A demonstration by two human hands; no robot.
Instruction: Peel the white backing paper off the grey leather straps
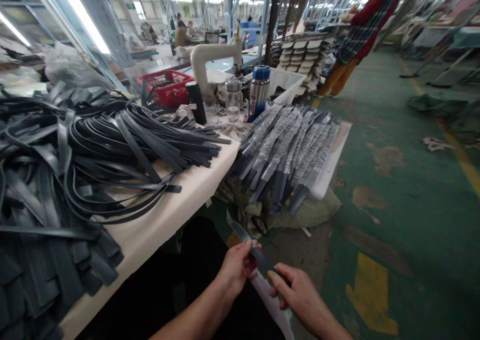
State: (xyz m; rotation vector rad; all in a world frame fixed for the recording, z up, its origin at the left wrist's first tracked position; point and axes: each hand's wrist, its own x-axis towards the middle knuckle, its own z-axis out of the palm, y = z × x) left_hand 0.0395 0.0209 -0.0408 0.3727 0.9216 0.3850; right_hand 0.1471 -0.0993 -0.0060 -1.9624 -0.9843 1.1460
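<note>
Above my lap, a dark grey strap (263,260) is stretched between my two hands. My left hand (237,265) pinches it near the middle, and its free end points up and away from me. Closed on the lower part of the same strap is my right hand (294,290), thumb on top. A pale sheet (270,300) hangs under the hands over my leg; I cannot tell whether a hand grips it. Beyond the hands lies a stack of straps wrapped in clear film (288,145), their dark ends toward me.
Loose dark straps (123,145) pile up on the pale-covered table (210,180) at left. Behind stand a steel-blue flask (258,95), a glass jar (233,100), a red basket (168,87) and a sewing machine (204,62). A person (360,35) stands in the aisle at right.
</note>
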